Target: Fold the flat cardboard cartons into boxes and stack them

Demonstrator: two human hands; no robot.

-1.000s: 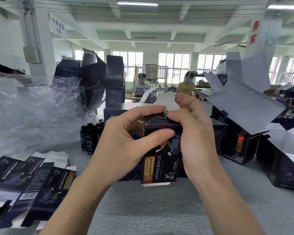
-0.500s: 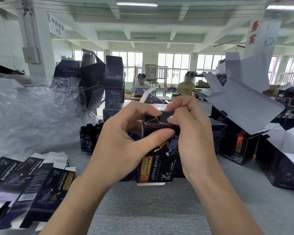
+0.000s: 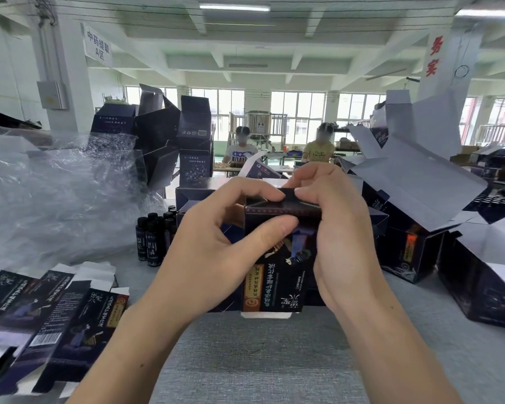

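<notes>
One carton [image 3: 277,275] stands erected between the fingers, the left hand [image 3: 213,252] clamped on it with thumb across the front, the right hand [image 3: 341,237] pinching its top flap, which appears not yet tucked. Flat cartons [image 3: 56,322] lie unfolded below-left of the fingers, and no finished stack is identifiable. Bottles [image 3: 153,237] stand just left of the fingers and large open boxes [image 3: 414,199] crowd the right, limiting stacking room

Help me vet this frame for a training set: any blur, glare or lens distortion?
Head view: the wide-angle lens bows the pillar and ceiling edges; the windows are blown out white; the plastic wrap carries soft glare; the carton, gripped by the left hand and right hand, is sharp enough to show print; the frame's corners look smeared.
</notes>
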